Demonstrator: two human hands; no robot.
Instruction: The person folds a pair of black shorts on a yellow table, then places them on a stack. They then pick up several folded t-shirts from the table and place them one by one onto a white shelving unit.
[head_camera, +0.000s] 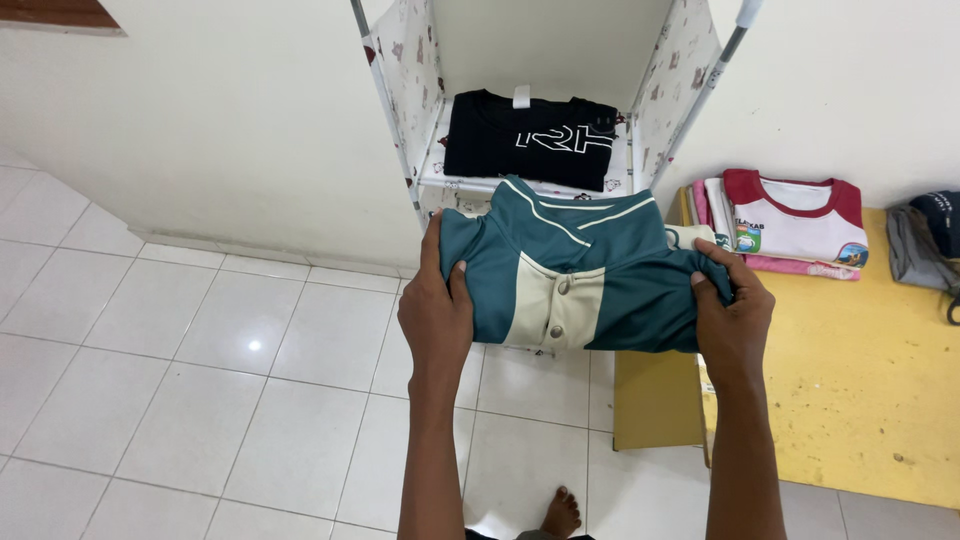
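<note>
A folded teal shirt (580, 275) with a cream button placket and thin white piping is held up in mid-air at the centre of the view, just in front of the lower edge of a fabric wardrobe shelf (520, 185). The left hand (436, 310) clamps its left edge, thumb over the front and fingers behind; the right hand (733, 318) pinches the right edge, fingers curled over bunched cloth. The shirt's bottom fold hangs free above the white tiled floor (200, 370), with open room under it down to a bare foot (561, 512) at 6 o'clock. At 12 o'clock, on the shelf, a folded black shirt (530, 140) lies flat between the patterned side walls (415, 75); it fills most of the shelf's width, and the air above it is open. The teal shirt's collar edge overlaps the shelf's front rim in the view, though whether they touch cannot be told. At 3 o'clock a yellow low table (860, 400) carries a stack of folded clothes topped by a white shirt with red trim (795, 225), and at its far right edge lies what seems to be a dark cap on grey cloth (925, 240). The table's near half is bare.
</note>
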